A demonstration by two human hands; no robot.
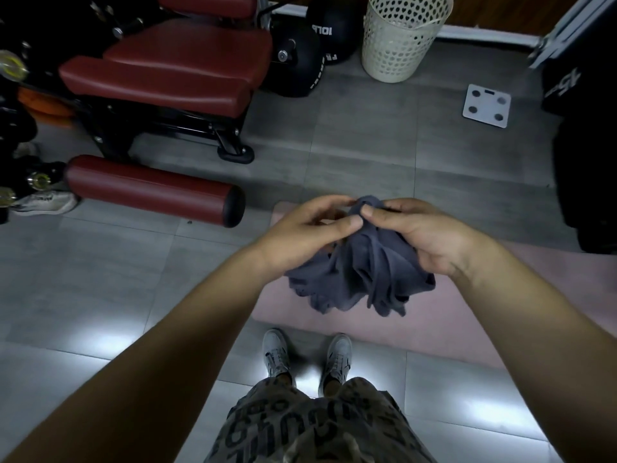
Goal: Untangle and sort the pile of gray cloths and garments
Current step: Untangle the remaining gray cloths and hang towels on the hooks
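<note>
The top of the cloth (360, 272) is buried between the left grip (310, 228) and right grip (424, 235); whether it is one piece or several cannot be told. The basket (394, 51) rim and the black box (587, 182) at right run off the frame. A shoe (46, 202) at left shows only in part.

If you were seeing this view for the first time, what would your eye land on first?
The bunched gray cloth at centre, pinched at its top by the left hand and the right hand, hanging above the pink mat. Then the dark red padded bench at upper left and the cream perforated basket at the top.
</note>
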